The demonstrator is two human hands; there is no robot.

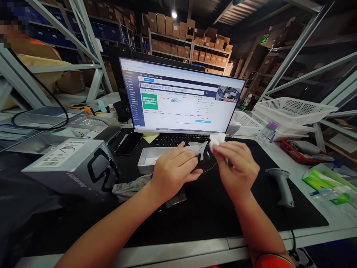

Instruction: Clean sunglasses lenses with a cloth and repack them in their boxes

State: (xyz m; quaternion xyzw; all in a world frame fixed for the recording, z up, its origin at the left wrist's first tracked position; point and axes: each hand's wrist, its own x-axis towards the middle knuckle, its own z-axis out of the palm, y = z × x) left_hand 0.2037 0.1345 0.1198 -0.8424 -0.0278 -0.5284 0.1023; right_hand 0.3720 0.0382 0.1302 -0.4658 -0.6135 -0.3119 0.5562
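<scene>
My left hand [177, 169] is closed over the mat, its fingers around a thin wire-like piece [209, 168] with a small dark end [199, 157]. What kind of thing this is, I cannot make out. Just to the right, my right hand [238, 167] pinches a crumpled white tissue [216, 140] between thumb and fingers. Behind my left hand, partly covered by it, stands an open white box [145, 160]. Under my left wrist lie a grey cloth pouch [129, 188] and a small clear packet [177, 199].
A grey printed box [75, 167] stands at left on the black mat [217, 227], near a phone [129, 144]. Behind the keyboard [173, 140] rises a lit monitor [178, 100]. At right are a barcode scanner [282, 186], white baskets [292, 109] and a red basket [290, 152].
</scene>
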